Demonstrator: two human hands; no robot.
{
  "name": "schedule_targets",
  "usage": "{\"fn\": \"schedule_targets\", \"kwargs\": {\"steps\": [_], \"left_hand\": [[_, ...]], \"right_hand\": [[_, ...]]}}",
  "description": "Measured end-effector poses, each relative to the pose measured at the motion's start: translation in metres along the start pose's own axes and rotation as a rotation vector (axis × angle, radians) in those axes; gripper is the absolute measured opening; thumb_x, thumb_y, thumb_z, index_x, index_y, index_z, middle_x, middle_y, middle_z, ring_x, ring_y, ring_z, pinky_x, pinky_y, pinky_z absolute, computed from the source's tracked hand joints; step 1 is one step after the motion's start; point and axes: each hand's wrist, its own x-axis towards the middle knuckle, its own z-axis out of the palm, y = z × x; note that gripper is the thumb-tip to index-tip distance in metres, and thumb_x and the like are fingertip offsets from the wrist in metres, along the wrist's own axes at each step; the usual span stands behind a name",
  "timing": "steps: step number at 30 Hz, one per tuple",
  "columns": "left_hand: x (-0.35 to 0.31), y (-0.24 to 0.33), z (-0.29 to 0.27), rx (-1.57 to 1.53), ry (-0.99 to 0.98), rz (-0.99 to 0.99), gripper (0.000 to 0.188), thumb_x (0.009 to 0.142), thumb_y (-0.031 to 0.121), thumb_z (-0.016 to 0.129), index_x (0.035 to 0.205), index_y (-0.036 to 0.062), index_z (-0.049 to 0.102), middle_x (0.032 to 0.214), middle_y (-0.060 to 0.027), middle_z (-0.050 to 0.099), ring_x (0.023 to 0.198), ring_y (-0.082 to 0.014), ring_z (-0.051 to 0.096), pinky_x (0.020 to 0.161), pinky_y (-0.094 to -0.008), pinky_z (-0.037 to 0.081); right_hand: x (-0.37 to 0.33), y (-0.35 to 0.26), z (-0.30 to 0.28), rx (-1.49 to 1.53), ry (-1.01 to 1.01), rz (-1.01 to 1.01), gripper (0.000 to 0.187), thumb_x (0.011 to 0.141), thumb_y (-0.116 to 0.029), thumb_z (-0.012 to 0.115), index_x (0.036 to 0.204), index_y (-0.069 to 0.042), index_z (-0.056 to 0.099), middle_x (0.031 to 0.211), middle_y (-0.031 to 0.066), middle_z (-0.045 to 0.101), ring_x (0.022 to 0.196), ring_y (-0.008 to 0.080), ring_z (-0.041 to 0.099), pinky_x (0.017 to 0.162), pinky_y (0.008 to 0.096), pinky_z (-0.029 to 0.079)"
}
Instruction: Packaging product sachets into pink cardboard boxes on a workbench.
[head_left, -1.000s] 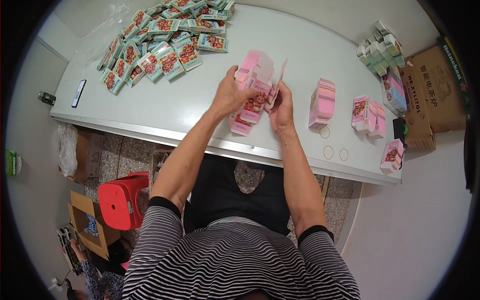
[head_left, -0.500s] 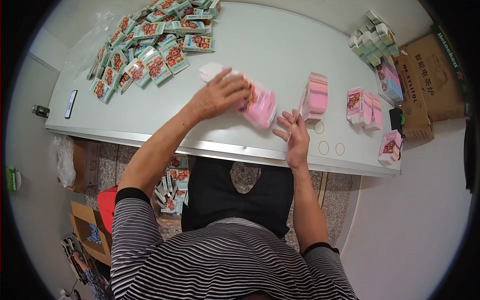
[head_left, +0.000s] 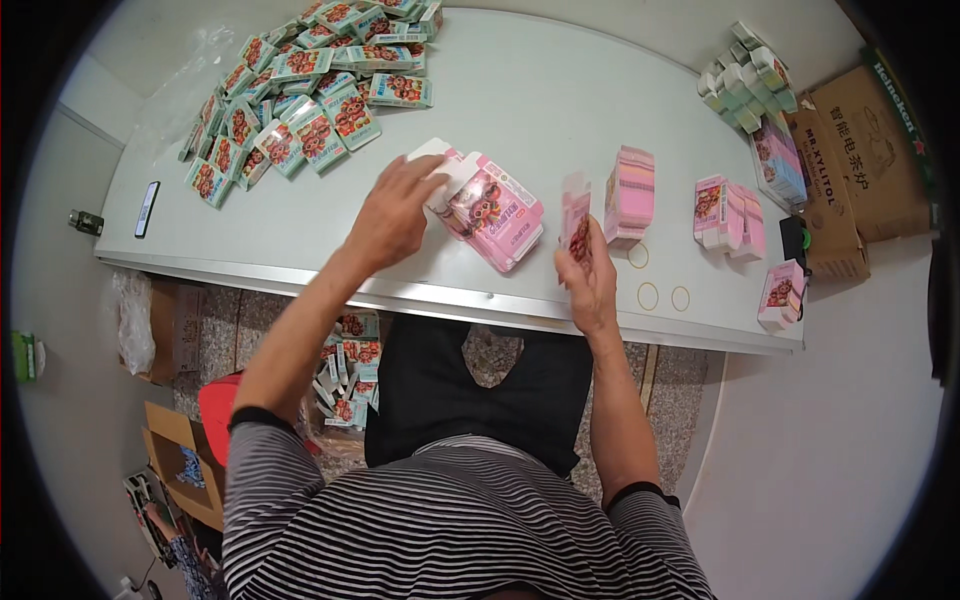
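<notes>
A small pile of flat pink cartons (head_left: pixel 492 218) with white end flaps lies on the white table in front of me. My left hand (head_left: pixel 388 222) is over its far left end, fingers stretched out and apart beside the white flaps; whether the fingertips touch them I cannot tell. In my right hand (head_left: pixel 592 285) a flat pink carton (head_left: pixel 577 218) stands on edge, gripped between thumb and fingers. Just right of that hand is an upright stack of pink cartons (head_left: pixel 631 195). Several rubber bands (head_left: pixel 648 296) lie near it.
Green cartons (head_left: pixel 315 135) are heaped at the far left, near a phone (head_left: pixel 146 210). More pink cartons (head_left: pixel 728 215) and a bundle (head_left: pixel 780 295) sit at the right. Pale green cartons (head_left: pixel 748 85) and brown cardboard boxes (head_left: pixel 850 160) stand at the far right.
My left hand has drawn back left from over the pink pile, which now lies plainly in view. My right hand, open before, now holds a pink carton.
</notes>
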Motion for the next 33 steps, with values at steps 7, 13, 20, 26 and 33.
{"fn": "schedule_targets", "kwargs": {"steps": [7,13,20,26,33], "left_hand": [[-0.044,0.094,-0.001,-1.424,0.094,-0.622,0.088,0.074,0.013,0.086,0.147,0.0001,0.039,0.146,-0.0132,0.049,0.132,-0.0247,0.048,0.109,-0.0439,0.04],[-0.061,0.104,0.013,-1.968,-0.092,-0.679,0.121,0.05,0.014,0.097,0.152,0.0018,0.031,0.148,-0.014,0.045,0.137,-0.0255,0.045,0.116,-0.0416,0.036],[-0.078,0.109,0.019,-2.066,-0.021,-0.63,0.116,0.053,0.022,0.095,0.15,-0.0008,0.034,0.149,-0.0157,0.045,0.137,-0.0283,0.046,0.115,-0.0417,0.04],[-0.094,0.11,0.026,-2.037,0.095,-0.779,0.081,0.061,0.018,0.091,0.132,-0.001,0.055,0.133,-0.0143,0.059,0.125,-0.0278,0.057,0.108,-0.0396,0.047],[-0.104,0.116,0.026,-1.831,0.048,-0.997,0.073,0.066,0.016,0.09,0.129,-0.0008,0.057,0.127,-0.0133,0.059,0.113,-0.0239,0.061,0.098,-0.0374,0.052]], "right_hand": [[-0.026,-0.037,0.027,-0.489,0.013,-0.251,0.083,0.079,-0.028,0.077,0.141,0.009,0.038,0.119,0.022,0.058,0.107,0.0291,0.062,0.093,0.0375,0.05],[-0.056,-0.061,0.066,-0.477,-0.111,-0.312,0.092,0.071,-0.037,0.083,0.139,0.008,0.04,0.115,0.0249,0.061,0.102,0.0357,0.066,0.087,0.0404,0.054],[-0.076,-0.055,0.09,-0.482,-0.165,-0.261,0.089,0.064,-0.029,0.082,0.136,0.007,0.044,0.109,0.0255,0.063,0.094,0.0379,0.068,0.08,0.0416,0.055],[-0.082,-0.039,0.098,-0.345,-0.219,-0.197,0.062,0.079,-0.023,0.075,0.129,0.004,0.052,0.09,0.0227,0.068,0.078,0.0361,0.07,0.069,0.0406,0.056],[-0.09,-0.033,0.102,-0.244,-0.168,0.004,0.04,0.09,-0.015,0.07,0.125,0.001,0.058,0.089,0.0195,0.069,0.074,0.0297,0.07,0.068,0.034,0.055]]}}
